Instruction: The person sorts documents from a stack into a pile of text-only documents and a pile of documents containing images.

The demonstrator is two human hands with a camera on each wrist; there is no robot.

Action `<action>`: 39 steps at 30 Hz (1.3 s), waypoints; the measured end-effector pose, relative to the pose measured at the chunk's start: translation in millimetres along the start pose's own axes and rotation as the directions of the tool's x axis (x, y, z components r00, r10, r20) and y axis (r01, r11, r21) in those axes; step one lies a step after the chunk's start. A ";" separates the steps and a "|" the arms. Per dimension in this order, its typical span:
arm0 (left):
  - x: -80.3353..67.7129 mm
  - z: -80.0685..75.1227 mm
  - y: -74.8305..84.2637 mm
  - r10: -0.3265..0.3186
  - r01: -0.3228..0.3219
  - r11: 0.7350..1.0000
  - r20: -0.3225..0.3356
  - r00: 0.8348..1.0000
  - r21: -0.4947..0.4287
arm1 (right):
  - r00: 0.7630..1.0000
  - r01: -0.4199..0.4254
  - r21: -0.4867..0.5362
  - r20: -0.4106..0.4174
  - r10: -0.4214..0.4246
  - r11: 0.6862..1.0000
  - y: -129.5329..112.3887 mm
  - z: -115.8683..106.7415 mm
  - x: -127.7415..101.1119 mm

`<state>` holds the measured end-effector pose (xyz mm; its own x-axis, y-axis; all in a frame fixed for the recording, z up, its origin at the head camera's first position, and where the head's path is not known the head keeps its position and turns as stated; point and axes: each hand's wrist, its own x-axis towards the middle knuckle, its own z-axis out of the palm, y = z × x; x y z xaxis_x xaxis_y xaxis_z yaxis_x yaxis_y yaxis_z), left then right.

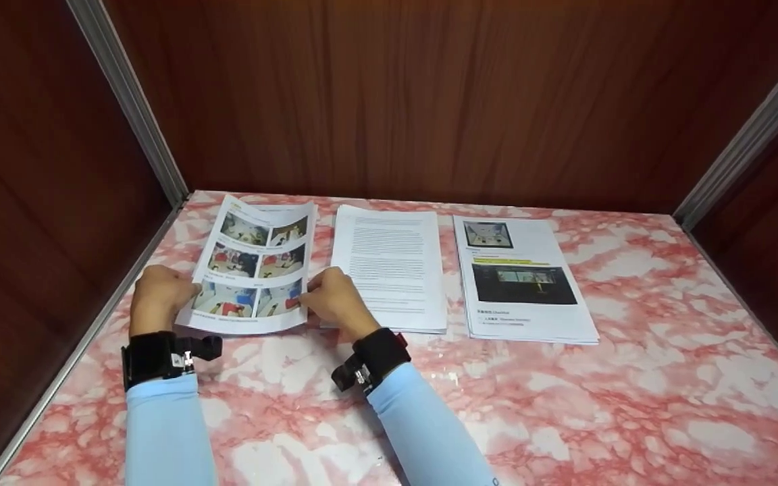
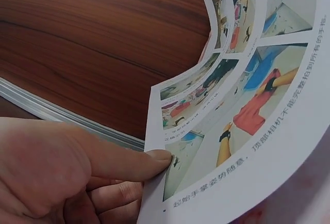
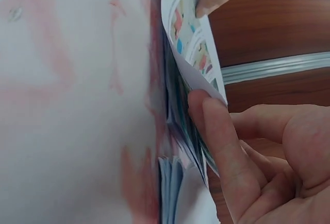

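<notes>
A printed sheet [image 1: 247,277] with several colour photos is bowed between both hands at the left of the table. My left hand [image 1: 159,295] pinches its left edge near the lower corner; in the left wrist view the thumb [image 2: 154,163] lies on the printed face. My right hand [image 1: 336,300] pinches the opposite edge, its fingers [image 3: 219,131] against the paper in the right wrist view. More paper edges [image 3: 175,98] show under the raised sheet there. Close to the right hand lies a stack of text pages [image 1: 396,270].
Another paper stack [image 1: 524,290], with two pictures and a yellow highlighted line on top, lies farther right. Pink and white marbled tabletop [image 1: 564,418] extends in front. Dark wood panels [image 1: 416,101] with metal corner strips [image 1: 136,101] enclose the back and sides.
</notes>
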<state>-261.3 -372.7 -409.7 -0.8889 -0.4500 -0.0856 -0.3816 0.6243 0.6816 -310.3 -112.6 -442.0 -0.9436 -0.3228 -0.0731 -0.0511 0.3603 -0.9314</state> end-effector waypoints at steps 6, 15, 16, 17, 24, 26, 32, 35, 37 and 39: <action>-3.3 1.5 5.7 -0.005 0.007 0.998 0.018 1.000 -0.067 | 0.997 0.068 -0.079 -0.019 -0.070 0.995 0.2 -10.9 1.5; -9.9 11.5 35.9 0.029 -0.025 0.990 0.031 0.999 -0.138 | 0.993 0.058 -0.130 -0.092 -0.070 0.990 0.6 -50.3 1.0; -11.4 14.9 42.1 0.028 -0.022 0.987 0.033 0.999 -0.161 | 0.993 0.053 -0.123 -0.095 -0.065 0.991 0.3 -58.2 0.4; -12.9 19.3 48.8 0.027 -0.020 0.980 0.037 0.999 -0.196 | 0.994 0.053 -0.118 -0.092 -0.064 0.992 0.1 -67.1 -0.2; -27.6 52.8 107.1 0.095 -0.086 0.973 0.031 0.995 -0.216 | 0.993 0.035 -0.118 -0.110 -0.048 0.992 8.1 -145.0 -13.1; -24.9 49.3 106.5 0.099 -0.085 0.968 0.046 0.994 -0.236 | 0.995 0.014 -0.119 -0.100 -0.026 0.993 4.4 -145.8 -13.0; -16.7 52.4 100.7 0.126 -0.113 0.940 0.020 0.992 -0.321 | 0.997 -0.043 -0.076 -0.065 0.038 0.996 -2.4 -147.2 -12.3; -12.8 56.0 96.0 0.116 -0.105 0.926 0.009 0.993 -0.362 | 0.997 -0.063 -0.036 -0.042 0.062 0.997 -3.3 -148.0 -10.9; -13.6 64.8 100.0 0.123 -0.110 0.911 0.008 0.992 -0.398 | 0.997 -0.076 -0.011 -0.035 0.076 0.997 -0.5 -157.1 -13.7; -18.1 79.4 109.8 0.131 -0.108 0.897 0.024 0.991 -0.428 | 0.996 -0.087 -0.001 -0.028 0.087 0.996 5.1 -174.0 -19.9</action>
<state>-307.2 -245.4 -391.0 -0.9372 -0.3485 -0.0129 -0.1376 0.3355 0.9319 -348.7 48.0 -383.3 -0.9532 -0.2659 -0.1438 0.0306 0.3882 -0.9211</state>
